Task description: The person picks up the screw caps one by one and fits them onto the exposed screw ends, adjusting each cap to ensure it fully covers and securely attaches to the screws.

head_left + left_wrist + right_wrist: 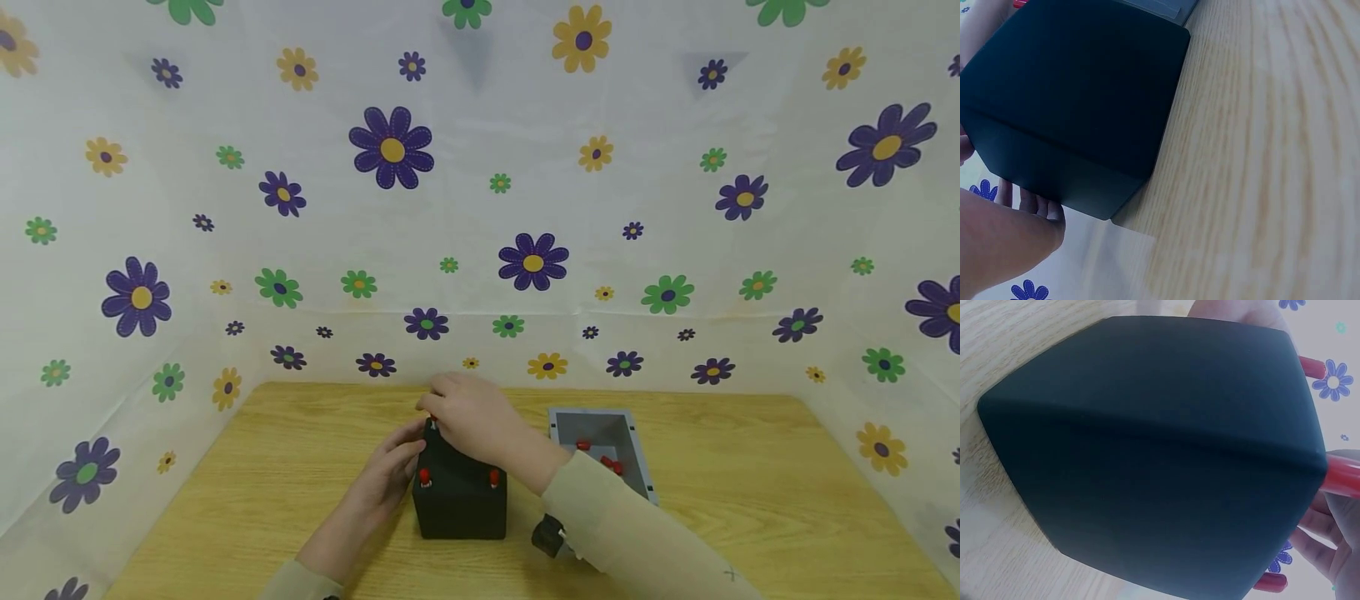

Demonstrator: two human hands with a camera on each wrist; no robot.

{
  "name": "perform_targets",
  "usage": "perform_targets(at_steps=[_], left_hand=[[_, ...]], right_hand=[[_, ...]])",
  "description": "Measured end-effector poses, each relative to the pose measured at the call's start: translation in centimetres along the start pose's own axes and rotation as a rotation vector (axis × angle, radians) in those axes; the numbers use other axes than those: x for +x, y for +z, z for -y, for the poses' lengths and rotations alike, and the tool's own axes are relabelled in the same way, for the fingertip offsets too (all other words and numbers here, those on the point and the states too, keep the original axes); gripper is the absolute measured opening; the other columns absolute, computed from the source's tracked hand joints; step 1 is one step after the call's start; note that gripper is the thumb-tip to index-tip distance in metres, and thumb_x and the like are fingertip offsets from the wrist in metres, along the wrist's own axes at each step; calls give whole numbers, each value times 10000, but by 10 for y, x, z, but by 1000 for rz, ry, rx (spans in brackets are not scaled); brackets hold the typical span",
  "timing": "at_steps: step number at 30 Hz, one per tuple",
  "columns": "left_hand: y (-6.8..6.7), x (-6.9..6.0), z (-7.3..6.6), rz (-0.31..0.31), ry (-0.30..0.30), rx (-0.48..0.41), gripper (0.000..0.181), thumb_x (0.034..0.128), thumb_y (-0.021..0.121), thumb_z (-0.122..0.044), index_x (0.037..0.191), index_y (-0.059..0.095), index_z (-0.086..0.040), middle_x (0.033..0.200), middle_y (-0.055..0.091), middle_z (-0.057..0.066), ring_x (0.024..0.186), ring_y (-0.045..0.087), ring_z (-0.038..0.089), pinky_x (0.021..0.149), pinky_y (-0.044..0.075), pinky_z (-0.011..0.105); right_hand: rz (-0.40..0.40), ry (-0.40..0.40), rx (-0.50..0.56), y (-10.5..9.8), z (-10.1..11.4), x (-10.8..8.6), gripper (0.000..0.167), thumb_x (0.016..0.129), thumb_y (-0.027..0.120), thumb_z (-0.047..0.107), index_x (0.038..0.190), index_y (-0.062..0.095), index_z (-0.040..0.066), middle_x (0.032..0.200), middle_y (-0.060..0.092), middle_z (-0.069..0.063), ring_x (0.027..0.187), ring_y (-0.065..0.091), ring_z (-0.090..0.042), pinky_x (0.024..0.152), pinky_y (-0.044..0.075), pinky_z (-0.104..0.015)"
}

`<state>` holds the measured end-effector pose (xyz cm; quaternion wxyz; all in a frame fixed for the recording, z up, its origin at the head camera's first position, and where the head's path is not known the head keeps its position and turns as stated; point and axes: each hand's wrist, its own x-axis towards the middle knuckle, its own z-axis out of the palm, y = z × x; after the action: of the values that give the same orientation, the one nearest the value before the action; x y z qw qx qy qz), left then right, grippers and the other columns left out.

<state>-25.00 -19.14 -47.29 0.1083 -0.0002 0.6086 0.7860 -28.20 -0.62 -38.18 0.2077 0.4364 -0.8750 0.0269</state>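
Observation:
A black box [461, 508] stands on the table, with red pegs in its top; one [425, 477] sits at the near left corner and another [493, 477] at the near right. My left hand [386, 477] holds the box by its left side; in the left wrist view, fingers [1029, 201] reach behind its rear edge. Over the far left corner, my right hand [476, 417] pinches a red peg [434, 422], mostly hidden by the fingers. The right wrist view shows the box from close up, red pegs [1341, 476] jutting from its top and the right hand [1338, 544] beyond.
To the right of the box is a grey bin [643, 458] with several loose red pegs [611, 464] in it; the right forearm partly covers it. A wooden table [750, 483] lies underneath, bordered by a flowered cloth [465, 217] at the back and sides.

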Motion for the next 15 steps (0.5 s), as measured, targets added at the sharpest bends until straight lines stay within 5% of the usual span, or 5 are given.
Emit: perform_targets(at_steps=[15], left_hand=[[0, 0, -1, 12, 2, 2, 325, 1019, 550, -108, 1332, 610, -171, 1237, 624, -137, 1165, 608, 30, 1030, 465, 168]], right_hand=[[-57, -5, -30, -5, -6, -5, 134, 985, 746, 178, 1116, 770, 166, 1066, 720, 5, 955, 669, -146, 836, 588, -260]])
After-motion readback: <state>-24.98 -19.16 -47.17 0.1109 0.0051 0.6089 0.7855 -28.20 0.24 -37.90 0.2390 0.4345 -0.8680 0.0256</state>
